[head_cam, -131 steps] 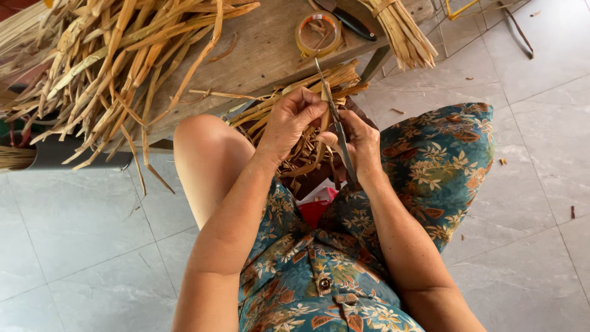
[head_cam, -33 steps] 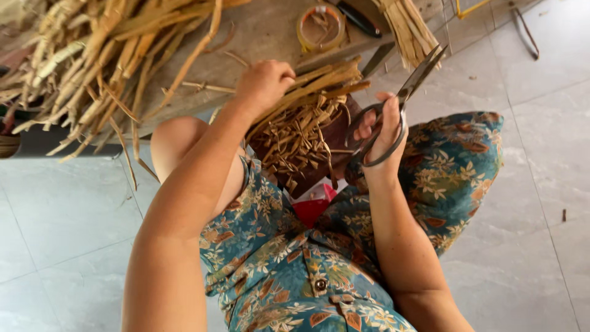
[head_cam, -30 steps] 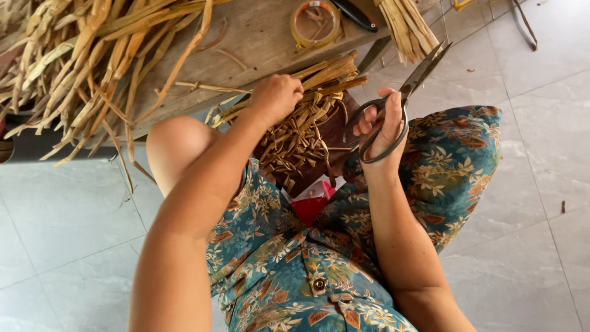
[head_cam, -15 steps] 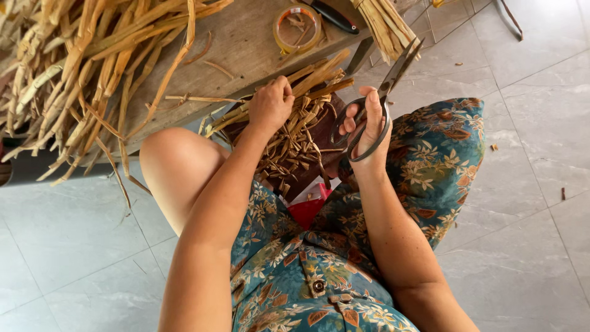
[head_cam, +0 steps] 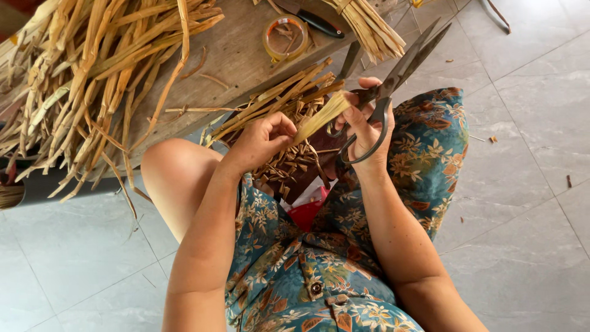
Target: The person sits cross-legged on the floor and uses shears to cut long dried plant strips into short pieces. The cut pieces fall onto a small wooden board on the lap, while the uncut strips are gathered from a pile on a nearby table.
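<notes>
Straw strip (head_cam: 319,118) pinched between both hands. Left hand (head_cam: 261,140) grips one end; right hand (head_cam: 365,126) also clasps scissors (head_cam: 393,77).

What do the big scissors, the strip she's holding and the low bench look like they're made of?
The scissors in the right hand look like dark, dull metal, plain and unpainted, with looped handles. The strip pinched by the left hand seems to be a dried plant leaf: pale yellow, fibrous and matte. The bench looks like bare, weathered wood, with visible grain.

head cam, looks straight down, close on lap
</notes>
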The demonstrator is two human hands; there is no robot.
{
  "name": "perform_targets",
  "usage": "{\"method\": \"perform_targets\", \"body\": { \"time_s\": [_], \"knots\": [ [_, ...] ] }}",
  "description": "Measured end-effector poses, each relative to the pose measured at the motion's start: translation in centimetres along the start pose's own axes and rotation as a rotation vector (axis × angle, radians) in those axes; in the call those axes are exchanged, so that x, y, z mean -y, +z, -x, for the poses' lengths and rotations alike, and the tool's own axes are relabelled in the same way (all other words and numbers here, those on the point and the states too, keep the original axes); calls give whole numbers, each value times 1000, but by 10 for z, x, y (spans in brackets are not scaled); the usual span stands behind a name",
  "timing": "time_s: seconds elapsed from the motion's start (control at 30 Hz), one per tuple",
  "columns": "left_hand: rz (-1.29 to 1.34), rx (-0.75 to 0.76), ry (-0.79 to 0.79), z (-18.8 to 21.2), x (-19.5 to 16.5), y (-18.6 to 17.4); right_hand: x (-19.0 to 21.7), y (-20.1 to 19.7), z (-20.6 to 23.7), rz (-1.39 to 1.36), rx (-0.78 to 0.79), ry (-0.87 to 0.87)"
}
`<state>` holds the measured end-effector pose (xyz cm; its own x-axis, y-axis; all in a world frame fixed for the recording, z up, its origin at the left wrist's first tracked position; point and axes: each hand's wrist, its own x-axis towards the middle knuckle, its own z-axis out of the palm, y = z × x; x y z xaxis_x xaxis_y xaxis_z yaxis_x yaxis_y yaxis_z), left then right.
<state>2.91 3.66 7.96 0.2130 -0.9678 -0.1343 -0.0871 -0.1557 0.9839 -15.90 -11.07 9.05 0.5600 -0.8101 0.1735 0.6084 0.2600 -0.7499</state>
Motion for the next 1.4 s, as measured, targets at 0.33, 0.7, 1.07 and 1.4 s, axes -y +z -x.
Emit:
{"method": "perform_targets", "body": {
  "time_s": [0.33, 0.7, 1.07, 1.4],
  "knots": [
    [-165, -7, -68, 4, -24, 3, 7, 13, 6, 69, 79, 5],
    [-90, -251, 244, -5, -52, 46, 2, 19, 13, 316, 98, -12],
    [-75, -224, 281, -4, -43, 48, 0, 18, 14, 345, 152, -48],
    [285, -346, 241, -6, -43, 20, -8, 24, 13, 762, 255, 51]
  ]
}}
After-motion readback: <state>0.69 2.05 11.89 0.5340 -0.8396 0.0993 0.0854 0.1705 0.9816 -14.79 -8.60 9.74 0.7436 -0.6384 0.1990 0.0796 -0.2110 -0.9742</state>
